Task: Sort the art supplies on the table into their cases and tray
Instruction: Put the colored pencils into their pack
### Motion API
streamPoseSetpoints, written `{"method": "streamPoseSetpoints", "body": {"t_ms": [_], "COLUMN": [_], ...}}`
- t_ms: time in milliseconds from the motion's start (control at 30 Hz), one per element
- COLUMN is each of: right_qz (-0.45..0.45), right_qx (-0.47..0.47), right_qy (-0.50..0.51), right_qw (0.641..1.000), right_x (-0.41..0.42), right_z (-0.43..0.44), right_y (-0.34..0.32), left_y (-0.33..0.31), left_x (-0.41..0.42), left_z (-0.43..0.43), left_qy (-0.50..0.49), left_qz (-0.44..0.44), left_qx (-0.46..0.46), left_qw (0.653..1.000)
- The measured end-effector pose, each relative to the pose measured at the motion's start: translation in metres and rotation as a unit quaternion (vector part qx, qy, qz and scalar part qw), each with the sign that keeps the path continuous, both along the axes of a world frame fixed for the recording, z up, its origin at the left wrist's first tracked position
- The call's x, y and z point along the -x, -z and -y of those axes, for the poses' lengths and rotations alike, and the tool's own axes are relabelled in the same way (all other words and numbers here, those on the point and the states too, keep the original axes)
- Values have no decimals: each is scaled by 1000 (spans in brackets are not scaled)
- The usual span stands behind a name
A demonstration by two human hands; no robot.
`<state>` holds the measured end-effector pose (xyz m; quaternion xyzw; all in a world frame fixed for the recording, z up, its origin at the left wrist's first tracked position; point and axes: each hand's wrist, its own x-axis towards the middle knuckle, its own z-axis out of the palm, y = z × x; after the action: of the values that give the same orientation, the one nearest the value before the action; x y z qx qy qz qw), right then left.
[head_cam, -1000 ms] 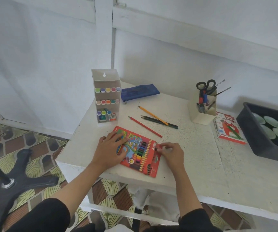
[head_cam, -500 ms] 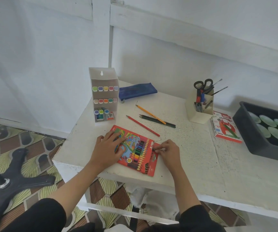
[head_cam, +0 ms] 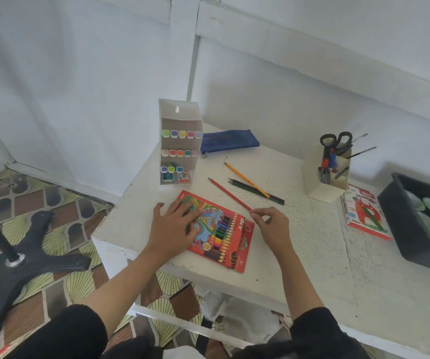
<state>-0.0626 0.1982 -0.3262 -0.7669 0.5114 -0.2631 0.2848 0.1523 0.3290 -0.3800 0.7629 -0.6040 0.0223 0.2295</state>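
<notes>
The right hand [head_cam: 272, 225] has left the red cardboard coloured-pencil box [head_cam: 230, 238] for the loose red pencil [head_cam: 229, 194] on the white surface [head_cam: 312, 255], curled fingers [head_cam: 256, 215] at its near end, grip unclear; left hand [head_cam: 175, 224] presses flat, fingers straight, steadying the box for refilling

The red pencil box [head_cam: 230, 230] bears "18" in a white circle

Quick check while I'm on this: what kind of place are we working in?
Probably a home craft or study corner: a small white table against a plain white wall, holding a marker rack, a box of coloured pencils and a pen holder, over patterned floor tiles.
</notes>
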Motion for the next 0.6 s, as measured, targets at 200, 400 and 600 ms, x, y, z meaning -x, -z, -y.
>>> {"method": "streamPoseSetpoints", "body": {"t_ms": [200,400,600], "right_qz": [-63,-186,-168], "right_qx": [26,12,6], "right_qy": [-48,-75,-38], "right_qw": [996,980,985], "right_x": [-38,-79,-85], "right_z": [34,48,48], "right_y": [-13,-5,-5], "left_y": [0,-2,-3], "left_x": [-1,2,1], "left_z": [3,4,3], "left_qy": [-38,-29,-31], "left_qz": [-11,-9,4], "left_qx": [7,8,10], "left_qw": [999,1000,999]}}
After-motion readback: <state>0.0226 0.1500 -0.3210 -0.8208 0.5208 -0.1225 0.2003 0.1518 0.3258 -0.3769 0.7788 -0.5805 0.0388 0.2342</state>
